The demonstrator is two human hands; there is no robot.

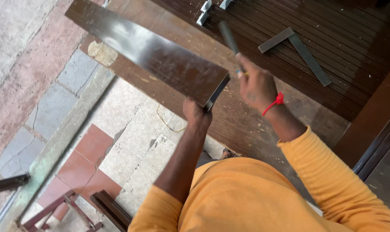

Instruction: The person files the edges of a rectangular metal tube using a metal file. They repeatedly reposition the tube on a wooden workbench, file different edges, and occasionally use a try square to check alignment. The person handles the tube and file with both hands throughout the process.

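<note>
A wide dark brown ribbed wooden desk (332, 47) fills the upper right of the view, with a smoother, scuffed brown board (242, 120) along its near edge, flecked with pale chips. Left of it lies a paved floor of pale stone, grey and red tiles (130, 141). Across the desk's edge, slanting from upper left to the centre, a long flat dark brown glossy wooden plank (152, 53) is held up off the surface. The left hand (196, 112) grips the plank's near end from below, fingers clenched round the corner where the cut end shows. The right hand (256, 83), with a red thread tied at the wrist (275, 101), is closed round the handle of a slim dark tool (228, 36) that points up and away, just beside the plank's end; what kind of tool it is cannot be told. Both arms wear orange ribbed sleeves (328, 172). Further back on the desk lies a grey metal L-shaped try square (304, 53), well apart from the hands.
</note>
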